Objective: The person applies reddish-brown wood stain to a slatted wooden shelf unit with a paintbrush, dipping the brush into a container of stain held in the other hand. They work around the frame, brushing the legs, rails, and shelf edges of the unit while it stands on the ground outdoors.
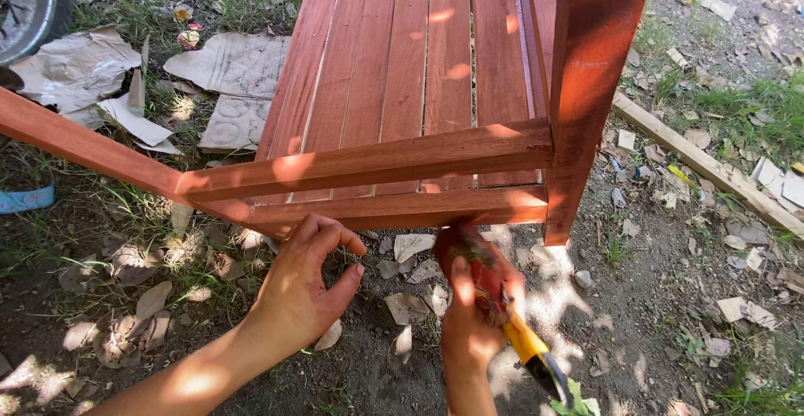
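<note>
Head view: I look down at a red-stained wooden bench (419,73) filling the upper centre.
Right hand (469,299): my fingers are clamped round a yellow-handled brush (511,324), lower centre, beneath the lower rail (402,208).
Left hand (306,286): fingers curled apart, holding nothing, just below that rail.
Ground: cardboard scraps (226,73) upper left.

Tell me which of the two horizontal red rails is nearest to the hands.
The lower rail. It runs just above the left hand and the right hand, which holds a brush. The upper rail lies farther up.
</note>
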